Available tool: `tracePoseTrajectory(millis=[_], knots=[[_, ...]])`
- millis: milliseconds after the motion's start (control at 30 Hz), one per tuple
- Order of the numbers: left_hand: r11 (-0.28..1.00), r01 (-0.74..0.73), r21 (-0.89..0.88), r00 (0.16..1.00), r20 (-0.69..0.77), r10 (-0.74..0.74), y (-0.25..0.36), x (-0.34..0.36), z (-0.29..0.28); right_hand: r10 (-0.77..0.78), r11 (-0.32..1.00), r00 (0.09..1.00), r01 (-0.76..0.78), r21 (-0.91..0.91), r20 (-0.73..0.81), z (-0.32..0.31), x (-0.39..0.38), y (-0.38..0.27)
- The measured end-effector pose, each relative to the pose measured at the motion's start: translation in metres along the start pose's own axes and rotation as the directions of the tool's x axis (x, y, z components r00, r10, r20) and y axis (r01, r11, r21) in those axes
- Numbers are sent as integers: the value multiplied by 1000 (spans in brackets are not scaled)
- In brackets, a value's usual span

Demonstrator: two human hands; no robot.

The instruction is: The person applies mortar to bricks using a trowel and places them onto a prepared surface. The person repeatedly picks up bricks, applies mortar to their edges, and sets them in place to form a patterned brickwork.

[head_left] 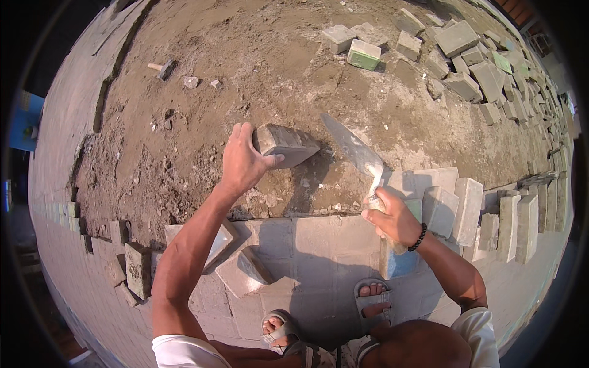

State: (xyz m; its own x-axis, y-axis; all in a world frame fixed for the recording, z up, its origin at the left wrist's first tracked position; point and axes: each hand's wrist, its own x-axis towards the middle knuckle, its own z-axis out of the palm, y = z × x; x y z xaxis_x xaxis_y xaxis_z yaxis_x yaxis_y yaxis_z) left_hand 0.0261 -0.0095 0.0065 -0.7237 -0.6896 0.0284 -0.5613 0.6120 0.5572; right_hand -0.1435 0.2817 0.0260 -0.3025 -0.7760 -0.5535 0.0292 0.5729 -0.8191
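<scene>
Left hand [242, 164] clamped on grey rectangular paving block [286, 144], tilted over bare sand bed [257, 73] just beyond laid pavement edge [319, 216]. Right hand [392, 218] closed round steel pointed trowel [356, 150], blade just right of block. Open sand far; loose grey blocks [472, 67] far right.

Head-worn fisheye looks steeply down, close over sandy ground [257, 67].

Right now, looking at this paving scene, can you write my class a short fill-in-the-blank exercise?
1. The left hand grips a grey ____ above the sand.
2. The right hand holds a ____ by its handle.
3. That hand's wrist wears a black ____.
4. On the person's feet are ____.

Missing words: brick; trowel; bracelet; sandals
</scene>
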Motion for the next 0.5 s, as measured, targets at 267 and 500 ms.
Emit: tracePoseTrajectory(millis=[267,500], knots=[[984,96,-150,978,-168,-121,-74,-65,22,-242,849,969,234,-474,46,43,26,-35],[947,123,-298,964,-190,-185,-73,-86,36,-206,710,934,348,-612,293,98,44,-47]])
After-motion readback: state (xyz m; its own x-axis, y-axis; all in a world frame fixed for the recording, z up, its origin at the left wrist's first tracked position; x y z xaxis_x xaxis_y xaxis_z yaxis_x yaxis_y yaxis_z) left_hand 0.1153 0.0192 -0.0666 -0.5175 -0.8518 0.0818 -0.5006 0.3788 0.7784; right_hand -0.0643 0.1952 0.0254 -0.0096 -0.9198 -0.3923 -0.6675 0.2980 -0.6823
